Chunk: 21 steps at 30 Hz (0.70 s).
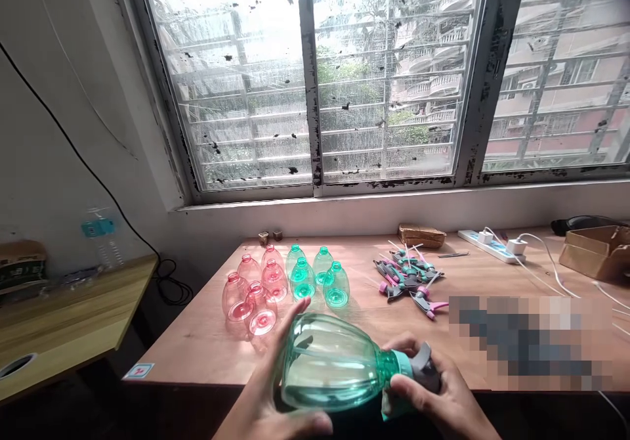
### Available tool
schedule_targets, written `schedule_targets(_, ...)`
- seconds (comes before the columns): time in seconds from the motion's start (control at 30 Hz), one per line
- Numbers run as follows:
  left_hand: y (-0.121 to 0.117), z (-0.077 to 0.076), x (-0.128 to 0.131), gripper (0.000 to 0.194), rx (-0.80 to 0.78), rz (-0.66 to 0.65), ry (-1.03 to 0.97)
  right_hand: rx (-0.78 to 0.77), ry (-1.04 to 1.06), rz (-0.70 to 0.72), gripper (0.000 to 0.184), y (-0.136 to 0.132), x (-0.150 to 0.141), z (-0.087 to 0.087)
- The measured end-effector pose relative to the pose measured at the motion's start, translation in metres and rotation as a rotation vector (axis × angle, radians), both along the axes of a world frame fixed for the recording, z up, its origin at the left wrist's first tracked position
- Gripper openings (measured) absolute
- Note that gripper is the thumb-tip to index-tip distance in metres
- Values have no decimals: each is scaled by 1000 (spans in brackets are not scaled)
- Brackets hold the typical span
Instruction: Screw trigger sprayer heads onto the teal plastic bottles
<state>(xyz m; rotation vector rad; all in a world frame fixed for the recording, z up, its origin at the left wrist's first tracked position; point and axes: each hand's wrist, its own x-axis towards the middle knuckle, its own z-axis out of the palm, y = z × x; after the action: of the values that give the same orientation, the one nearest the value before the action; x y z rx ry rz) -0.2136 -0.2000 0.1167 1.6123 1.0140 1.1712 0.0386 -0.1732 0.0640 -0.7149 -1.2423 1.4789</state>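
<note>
STEP: fitting sprayer head [424, 366] onto green bottle [329, 362] | GRIP: left hand [268, 404] cradles bottle body above counter [207, 348] edge; right hand [445, 397] clasps head at neck | NEXT: likely twist head tight, bottle held steady.

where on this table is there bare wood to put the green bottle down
Bare wood lies on the table by its left edge, beside the pink bottles, and in the strip between the green bottles and the spray heads. It is crowded at the right, with the power strip, cables and cardboard box.
</note>
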Motion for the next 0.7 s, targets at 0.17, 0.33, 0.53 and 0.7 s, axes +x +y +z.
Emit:
schedule_targets(0.17, 4, -3, -4, 97, 75, -59, -4, -48, 47, 67, 46, 3, 0, -1)
schedule_targets(0.33, 8, -4, 0, 102, 53, -66, -60, 70, -47, -73, 42, -5, -1, -4)
schedule_targets(0.53, 1, -1, -2, 99, 12, -45, -17, 2, -28, -46, 46, -4, 1, 3)
schedule_targets(0.7, -1, -5, -6, 99, 25, -16, 50, -58, 32, 10, 48, 1, -1, 3)
